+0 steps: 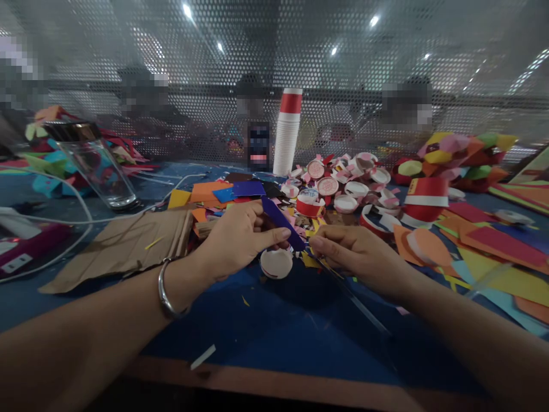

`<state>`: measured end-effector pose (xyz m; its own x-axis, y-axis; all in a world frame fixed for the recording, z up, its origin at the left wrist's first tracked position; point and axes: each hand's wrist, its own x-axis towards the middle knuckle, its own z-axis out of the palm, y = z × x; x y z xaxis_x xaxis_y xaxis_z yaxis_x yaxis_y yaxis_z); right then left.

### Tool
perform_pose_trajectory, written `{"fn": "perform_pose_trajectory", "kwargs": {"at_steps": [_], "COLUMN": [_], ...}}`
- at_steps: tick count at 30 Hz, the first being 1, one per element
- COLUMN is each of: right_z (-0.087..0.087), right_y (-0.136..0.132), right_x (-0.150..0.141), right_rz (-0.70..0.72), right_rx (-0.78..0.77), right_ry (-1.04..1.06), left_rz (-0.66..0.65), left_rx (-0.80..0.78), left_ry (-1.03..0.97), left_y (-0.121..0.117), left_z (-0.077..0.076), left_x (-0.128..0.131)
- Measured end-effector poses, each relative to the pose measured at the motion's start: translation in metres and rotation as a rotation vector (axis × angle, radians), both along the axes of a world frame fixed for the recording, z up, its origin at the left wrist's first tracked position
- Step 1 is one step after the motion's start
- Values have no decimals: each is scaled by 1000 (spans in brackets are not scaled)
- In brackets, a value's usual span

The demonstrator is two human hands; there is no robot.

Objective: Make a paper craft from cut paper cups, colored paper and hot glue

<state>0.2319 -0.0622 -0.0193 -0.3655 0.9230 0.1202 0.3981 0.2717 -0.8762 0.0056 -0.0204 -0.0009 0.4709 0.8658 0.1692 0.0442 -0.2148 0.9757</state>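
L hand (240,237), bangle (163,289) at wrist, pinches a dark-blue paper piece (281,222) mid-frame, thumb in front. R hand (354,254) is closed, fingertips bunched at the paper's lower R corner; can't tell what they grip. White paper-cup base (277,264) lies just below L hand, w/ tall cup stack (288,133) upright, upper ctr.

Your left hand (240,234) holds a dark blue paper piece (282,224); your right hand (355,252) is at its lower end.
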Motion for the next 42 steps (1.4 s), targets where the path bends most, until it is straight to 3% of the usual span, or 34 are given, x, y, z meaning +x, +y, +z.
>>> {"fn": "perform_pose_trajectory", "kwargs": {"at_steps": [15,42], "right_z": [2,5], "right_y": [-1,-2], "right_x": [1,-1], "right_rz": [-54,-49], "right_rx": [97,144], "right_ry": [-140,-152], "left_rz": [-2,-22], "left_rx": [82,-30], "left_ry": [37,-10], "left_y": [0,-4], "left_z": [1,5], "left_x": [0,1]}}
